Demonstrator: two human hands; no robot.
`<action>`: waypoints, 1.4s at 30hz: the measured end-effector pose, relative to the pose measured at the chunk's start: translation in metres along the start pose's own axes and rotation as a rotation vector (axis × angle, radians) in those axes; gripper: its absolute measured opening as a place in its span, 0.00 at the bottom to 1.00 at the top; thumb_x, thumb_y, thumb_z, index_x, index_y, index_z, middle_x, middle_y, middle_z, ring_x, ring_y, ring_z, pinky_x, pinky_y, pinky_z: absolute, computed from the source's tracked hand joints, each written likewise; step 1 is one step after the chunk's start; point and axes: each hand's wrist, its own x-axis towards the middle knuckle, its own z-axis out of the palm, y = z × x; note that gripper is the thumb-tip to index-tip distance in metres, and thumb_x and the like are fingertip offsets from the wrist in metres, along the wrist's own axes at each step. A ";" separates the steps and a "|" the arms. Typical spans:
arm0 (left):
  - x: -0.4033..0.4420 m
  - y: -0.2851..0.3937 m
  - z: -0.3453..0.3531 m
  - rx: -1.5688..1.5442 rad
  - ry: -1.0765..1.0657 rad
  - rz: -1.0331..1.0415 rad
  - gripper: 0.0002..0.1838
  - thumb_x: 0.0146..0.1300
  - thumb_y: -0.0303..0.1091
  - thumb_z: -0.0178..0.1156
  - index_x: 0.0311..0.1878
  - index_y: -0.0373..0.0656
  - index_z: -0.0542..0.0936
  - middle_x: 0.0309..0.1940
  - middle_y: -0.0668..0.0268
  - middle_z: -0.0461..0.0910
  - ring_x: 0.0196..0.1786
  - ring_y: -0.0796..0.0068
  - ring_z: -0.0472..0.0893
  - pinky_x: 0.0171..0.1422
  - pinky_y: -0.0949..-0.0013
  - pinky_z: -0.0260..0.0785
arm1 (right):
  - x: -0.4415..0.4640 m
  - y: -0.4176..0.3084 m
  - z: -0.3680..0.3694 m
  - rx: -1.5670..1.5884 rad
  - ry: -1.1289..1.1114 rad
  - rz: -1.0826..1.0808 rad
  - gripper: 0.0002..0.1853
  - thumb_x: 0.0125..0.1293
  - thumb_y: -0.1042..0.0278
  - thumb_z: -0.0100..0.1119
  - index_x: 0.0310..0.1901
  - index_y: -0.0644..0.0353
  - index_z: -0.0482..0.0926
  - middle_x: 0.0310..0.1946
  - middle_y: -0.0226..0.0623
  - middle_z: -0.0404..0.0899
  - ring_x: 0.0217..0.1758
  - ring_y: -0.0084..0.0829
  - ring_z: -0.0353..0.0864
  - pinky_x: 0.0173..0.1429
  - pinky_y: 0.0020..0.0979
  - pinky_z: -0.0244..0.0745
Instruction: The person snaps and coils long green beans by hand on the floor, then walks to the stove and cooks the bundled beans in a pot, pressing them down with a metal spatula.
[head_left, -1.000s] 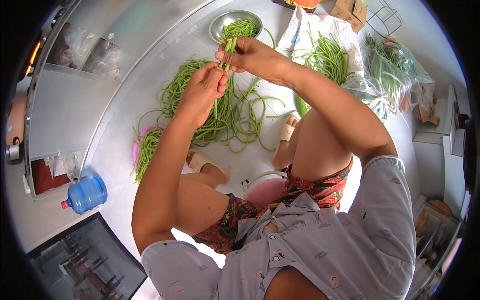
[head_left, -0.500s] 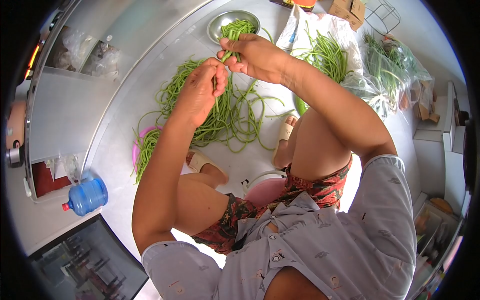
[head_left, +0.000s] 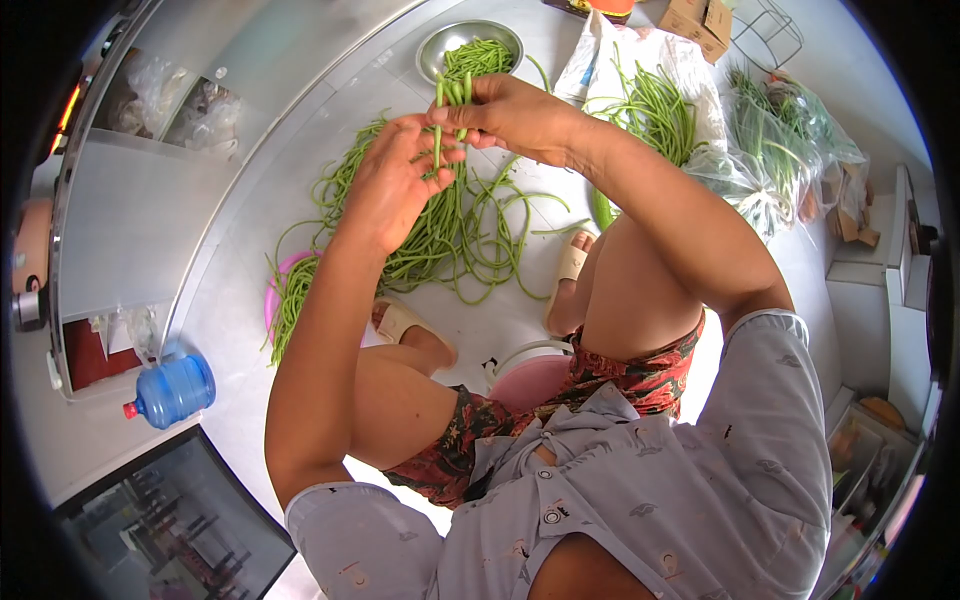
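Observation:
My right hand (head_left: 515,118) pinches several green bean pieces (head_left: 457,92) between thumb and fingers, their ends sticking up. Close beside it, my left hand (head_left: 393,180) has its fingers spread, the tips next to one upright bean piece; whether they touch it is hard to see. Just beyond both hands, a metal bowl (head_left: 428,62) holds short cut lengths of bean (head_left: 480,57). Below them a large tangled heap of long green beans (head_left: 425,255) lies on the floor, partly hidden by my left hand and forearm.
More beans (head_left: 290,305) lie over a pink basin (head_left: 270,300) at left. On the right are a white sack with long beans (head_left: 655,110) and clear bags of greens (head_left: 775,150). A blue water bottle (head_left: 178,390) lies by the cabinet. A cardboard box (head_left: 695,25) stands behind.
My left hand has loosened from a closed grip to spread fingers. The bean it held now stands upright by my right thumb, with the other pieces in my right hand.

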 end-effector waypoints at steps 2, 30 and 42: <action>0.000 0.001 0.001 0.052 -0.014 -0.084 0.11 0.74 0.36 0.48 0.49 0.39 0.75 0.36 0.67 0.74 0.37 0.77 0.72 0.44 0.72 0.67 | 0.003 -0.001 -0.003 -0.024 0.052 -0.025 0.10 0.66 0.61 0.66 0.43 0.56 0.80 0.33 0.23 0.77 0.32 0.14 0.68 0.38 0.19 0.65; -0.011 -0.027 -0.028 1.058 -0.260 -0.052 0.12 0.69 0.24 0.48 0.53 0.42 0.75 0.23 0.70 0.73 0.27 0.82 0.71 0.34 0.74 0.66 | 0.124 -0.004 -0.090 -0.386 0.543 0.151 0.27 0.69 0.55 0.57 0.58 0.74 0.72 0.52 0.55 0.78 0.43 0.41 0.85 0.50 0.37 0.85; 0.003 -0.025 -0.056 0.736 0.212 -0.208 0.19 0.71 0.25 0.44 0.62 0.48 0.57 0.26 0.65 0.76 0.25 0.78 0.74 0.27 0.75 0.64 | 0.026 0.113 0.038 0.208 -0.195 -0.018 0.15 0.68 0.72 0.54 0.55 0.64 0.77 0.44 0.38 0.83 0.48 0.27 0.82 0.59 0.29 0.74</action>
